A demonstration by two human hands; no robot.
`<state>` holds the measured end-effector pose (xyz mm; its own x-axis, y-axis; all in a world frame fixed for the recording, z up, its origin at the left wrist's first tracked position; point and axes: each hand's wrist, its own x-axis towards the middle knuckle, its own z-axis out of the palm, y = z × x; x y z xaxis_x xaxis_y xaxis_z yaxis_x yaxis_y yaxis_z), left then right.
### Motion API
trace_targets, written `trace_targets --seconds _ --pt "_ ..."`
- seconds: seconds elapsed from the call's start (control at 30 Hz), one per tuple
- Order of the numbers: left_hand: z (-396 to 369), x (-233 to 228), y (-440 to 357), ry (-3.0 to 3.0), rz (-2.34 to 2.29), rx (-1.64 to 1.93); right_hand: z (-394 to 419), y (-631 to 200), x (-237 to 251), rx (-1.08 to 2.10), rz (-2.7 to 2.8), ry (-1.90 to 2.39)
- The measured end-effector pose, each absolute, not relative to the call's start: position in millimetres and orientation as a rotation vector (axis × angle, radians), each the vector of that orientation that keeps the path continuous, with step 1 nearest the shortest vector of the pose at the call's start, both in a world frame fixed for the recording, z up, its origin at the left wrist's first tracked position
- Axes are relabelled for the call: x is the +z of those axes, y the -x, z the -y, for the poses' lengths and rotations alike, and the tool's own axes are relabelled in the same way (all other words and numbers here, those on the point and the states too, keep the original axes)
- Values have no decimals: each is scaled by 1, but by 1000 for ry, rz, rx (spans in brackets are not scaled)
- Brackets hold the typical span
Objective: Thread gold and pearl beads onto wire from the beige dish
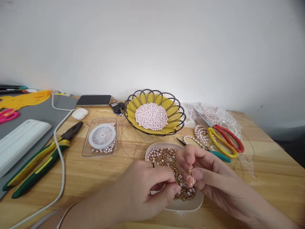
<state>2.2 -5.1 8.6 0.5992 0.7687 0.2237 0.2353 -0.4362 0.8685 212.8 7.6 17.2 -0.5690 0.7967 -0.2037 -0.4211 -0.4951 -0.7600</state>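
Observation:
My right hand (214, 176) holds a gold bead strand (191, 182) between thumb and fingers, and a small curve of it shows at the fingertips. Just to its left, the thumb and index finger of my left hand (149, 187) are pinched together; what lies between them is too small to make out. Both hands are above a pale dish (199, 203) full of gold and pinkish pearl beads (162, 154), and they hide part of it. Behind the dish, a yellow basket with a black looped rim (130, 109) contains loose pearl beads (152, 116).
Scissors (224, 136) and teal-handled pliers (220, 156) lie at right by pearl strands (201, 133) and plastic bags. At left are a clear box (85, 149) with a wire spool (102, 136), large pliers (45, 159), a white cable (62, 165), a phone (94, 100) and a power bank (23, 143).

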Motion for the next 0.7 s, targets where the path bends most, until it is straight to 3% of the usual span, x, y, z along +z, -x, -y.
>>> trace_targets --seconds 0.7 --pt "6 10 -2 -1970 -760 770 -8 -214 18 2015 986 790"
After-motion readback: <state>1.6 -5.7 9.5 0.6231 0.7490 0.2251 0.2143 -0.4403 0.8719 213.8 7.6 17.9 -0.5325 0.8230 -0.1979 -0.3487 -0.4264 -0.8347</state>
